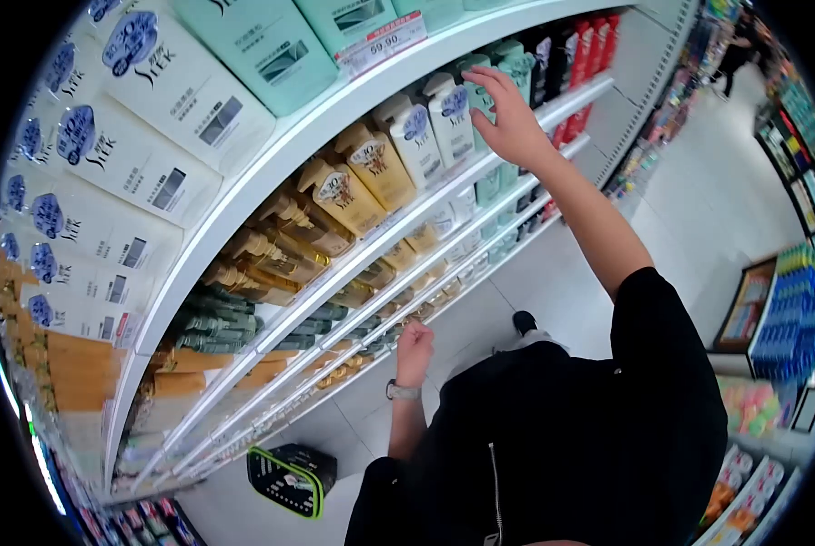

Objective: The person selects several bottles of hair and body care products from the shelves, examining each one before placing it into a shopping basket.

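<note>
My right hand (509, 114) reaches up to a shelf of pump bottles. Its fingers are stretched out and apart, close to a teal bottle (476, 69) and a white bottle (449, 118) with a blue label. I cannot tell whether the fingertips touch either one. Left of the white bottles stand yellow bottles (379, 167), then amber pump bottles (285, 247). Lower down, my left hand (415, 350) is curled into a loose fist in front of the lower shelves, with nothing seen in it. A watch (403, 390) is on that wrist.
Large white display bottles (130, 150) and a price tag (382, 44) sit on the shelf above. A black basket with a green rim (315, 500) stands on the floor at lower left. Blue packages (792, 318) are stacked at right. A distant person (739, 50) is in the aisle.
</note>
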The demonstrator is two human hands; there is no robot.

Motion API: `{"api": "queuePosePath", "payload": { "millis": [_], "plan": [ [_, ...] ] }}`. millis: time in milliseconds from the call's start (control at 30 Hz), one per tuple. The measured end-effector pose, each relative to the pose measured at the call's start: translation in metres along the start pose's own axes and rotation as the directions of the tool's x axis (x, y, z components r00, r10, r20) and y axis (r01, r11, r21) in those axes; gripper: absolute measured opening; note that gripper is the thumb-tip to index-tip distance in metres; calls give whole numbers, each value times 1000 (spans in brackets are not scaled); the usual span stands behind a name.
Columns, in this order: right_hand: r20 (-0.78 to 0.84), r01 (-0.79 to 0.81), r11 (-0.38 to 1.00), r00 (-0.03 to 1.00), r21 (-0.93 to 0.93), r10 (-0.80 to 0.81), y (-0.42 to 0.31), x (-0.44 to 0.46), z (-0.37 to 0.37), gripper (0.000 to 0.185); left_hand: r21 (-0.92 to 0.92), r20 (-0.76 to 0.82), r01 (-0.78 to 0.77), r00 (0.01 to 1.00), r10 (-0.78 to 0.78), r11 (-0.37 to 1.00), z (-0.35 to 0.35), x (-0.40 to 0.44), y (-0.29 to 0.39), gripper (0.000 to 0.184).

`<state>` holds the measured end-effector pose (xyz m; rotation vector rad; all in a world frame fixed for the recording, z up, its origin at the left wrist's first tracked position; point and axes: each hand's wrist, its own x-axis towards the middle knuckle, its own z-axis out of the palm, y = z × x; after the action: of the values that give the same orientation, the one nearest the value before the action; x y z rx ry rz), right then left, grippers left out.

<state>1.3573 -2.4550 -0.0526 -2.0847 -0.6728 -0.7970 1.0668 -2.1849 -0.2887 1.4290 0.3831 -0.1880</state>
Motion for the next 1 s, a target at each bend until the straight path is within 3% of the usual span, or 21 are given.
{"api": "queuePosePath", "payload": {
  "millis": [100,267,333,467,500,733,1000],
  "plan": [
    [14,165,986,986,-15,-164,23,29,4,38,-48,-128,5,992,-11,999,41,-8,-11,6],
    [253,178,984,951,15,-176,41,52,2,27,-29,-140,27,990,-31,999,90,-9,-5,9],
    [416,170,984,899,-54,-133,40,59,0,26,-53,-175,10,984,-19,999,101,-9,-1,11],
    [575,289,954,795,-81,-192,36,73,-4,28,-115,-247,-56,969,26,992,118,-23,-2,12],
    [609,254,963,780,-96,-145,28,77,-11,31,-138,-263,-64,964,26,988,119,-26,-5,12],
    [694,335,925,624,179,-360,36,86,-25,32,-164,-249,-48,968,6,985,135,-45,-9,14],
    [662,341,919,644,201,-384,33,59,-53,26,-80,-217,-113,972,93,990,161,-13,29,10]
  ]
}}
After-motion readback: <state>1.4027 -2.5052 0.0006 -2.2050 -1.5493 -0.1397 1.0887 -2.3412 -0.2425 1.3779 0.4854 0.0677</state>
